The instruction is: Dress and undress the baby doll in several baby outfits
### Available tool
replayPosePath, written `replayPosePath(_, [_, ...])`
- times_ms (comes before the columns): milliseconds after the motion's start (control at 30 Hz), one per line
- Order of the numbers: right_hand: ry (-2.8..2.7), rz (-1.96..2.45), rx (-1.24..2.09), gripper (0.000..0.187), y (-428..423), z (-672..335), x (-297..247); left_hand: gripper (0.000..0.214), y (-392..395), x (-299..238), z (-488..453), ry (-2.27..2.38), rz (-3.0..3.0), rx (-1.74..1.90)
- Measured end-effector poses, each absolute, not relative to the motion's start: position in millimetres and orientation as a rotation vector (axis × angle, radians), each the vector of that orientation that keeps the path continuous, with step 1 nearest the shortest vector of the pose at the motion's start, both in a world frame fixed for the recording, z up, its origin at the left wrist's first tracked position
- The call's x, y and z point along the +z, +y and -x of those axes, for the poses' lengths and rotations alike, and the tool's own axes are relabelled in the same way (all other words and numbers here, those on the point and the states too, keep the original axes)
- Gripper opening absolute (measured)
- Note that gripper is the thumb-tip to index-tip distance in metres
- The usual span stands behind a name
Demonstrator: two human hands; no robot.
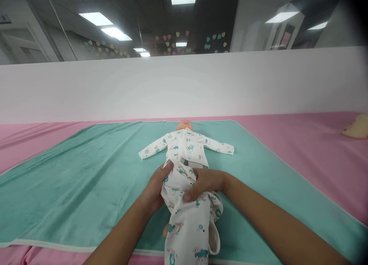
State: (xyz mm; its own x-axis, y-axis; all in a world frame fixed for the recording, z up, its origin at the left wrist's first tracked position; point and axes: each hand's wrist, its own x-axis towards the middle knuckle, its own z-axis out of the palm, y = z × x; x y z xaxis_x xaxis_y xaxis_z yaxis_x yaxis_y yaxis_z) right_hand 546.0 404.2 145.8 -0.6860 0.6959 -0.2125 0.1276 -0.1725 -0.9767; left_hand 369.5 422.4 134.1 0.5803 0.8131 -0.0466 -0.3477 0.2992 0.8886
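A baby doll [184,124] lies on its back with its head at the far end, wearing a white long-sleeved top [188,144] with a small printed pattern. Its sleeves stretch out to both sides. White baby pants [189,226] in the same print are bunched over the doll's lower body and hang toward me. My left hand [156,186] grips their left edge, thumb on top. On the right side, my right hand [205,182] is closed on the gathered cloth. A small skin-coloured part [166,229] shows beside the fabric, and the doll's legs are mostly hidden.
Beneath the doll is a teal blanket [86,188] with white edging, spread over a pink sheet [290,138]. A white padded wall or panel [161,88] rises behind. At the far right edge sits a pale yellow object [358,127], partly cut off.
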Motion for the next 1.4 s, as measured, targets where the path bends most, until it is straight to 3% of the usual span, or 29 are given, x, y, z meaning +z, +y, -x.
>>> replayPosePath(200, [-1.371, 0.790, 1.767, 0.041, 406, -546, 125, 0.041, 424, 130, -357, 0.534, -1.373, 0.581])
replayPosePath(400, [-1.196, 0.665, 1.822, 0.033, 406, -541, 121, 0.034, 412, 138, -359, 0.521, -1.155, 0.652])
replayPosePath(600, [-1.232, 0.455, 1.964, 0.049, 398, -533, 137, 0.044, 405, 145, -367, 0.476, -0.893, 0.756])
replayPosePath(867, [-1.489, 0.588, 2.024, 0.065, 394, -533, 140, 0.044, 401, 154, -370, 0.603, -0.912, 0.794])
replayPosePath(1133, [-1.204, 0.510, 1.920, 0.043, 386, -534, 131, 0.031, 422, 135, -355, 0.541, -1.174, 0.681])
replayPosePath(1233, [-1.112, 0.547, 1.922, 0.041, 386, -537, 128, 0.043, 422, 136, -354, 0.460, -1.182, 0.613])
replayPosePath(1400, [-1.208, 0.607, 1.803, 0.047, 387, -534, 135, 0.039, 418, 138, -361, 0.419, -1.002, 0.772])
